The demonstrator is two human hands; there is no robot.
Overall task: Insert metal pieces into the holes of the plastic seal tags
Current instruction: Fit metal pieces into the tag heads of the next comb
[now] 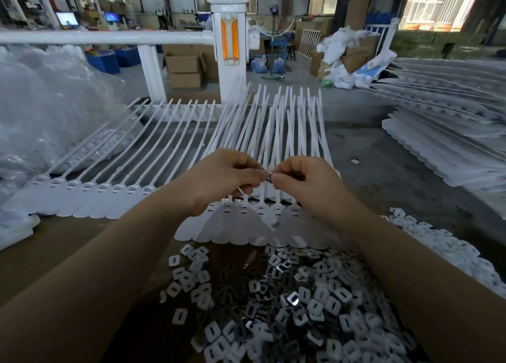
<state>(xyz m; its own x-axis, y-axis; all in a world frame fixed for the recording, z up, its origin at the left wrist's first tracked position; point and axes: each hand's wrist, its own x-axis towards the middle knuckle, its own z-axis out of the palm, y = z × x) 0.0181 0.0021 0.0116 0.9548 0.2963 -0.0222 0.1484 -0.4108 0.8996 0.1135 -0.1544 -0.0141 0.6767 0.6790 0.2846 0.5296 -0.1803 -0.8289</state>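
Head view of a seal-tag assembly station. The table (397, 154), a dull grey-brown surface, carries all the work material. At far left lies a large clear plastic bag (49, 108) of white parts; at far right, a fanned stack of finished white tag sheets (449, 132) rests well apart from the hands. Across the centre lie two joined rows of plastic seal tags: a left row (90, 198) with long straps fanning away from the viewer, and a nearer central row (246, 225) directly beneath the hands, whose heads show small rectangular holes. In the foreground, between the forearms, spreads a loose heap of metal pieces (295, 302), small slotted squares mixed with white ones; a second drift of white slotted squares (443, 247) lies to the right of the right forearm. One stray metal piece (274, 224) sits on the flat flags of the central row. The left hand (219, 179) and right hand (304, 182) meet above the central row, fingertips almost touching. The fingers of both hands are curled and narrowed to a pinch around a single metal piece (269, 177) held between them, just above the tag heads; the left hand also has a thin white strap end (241, 191) beneath its fingers.
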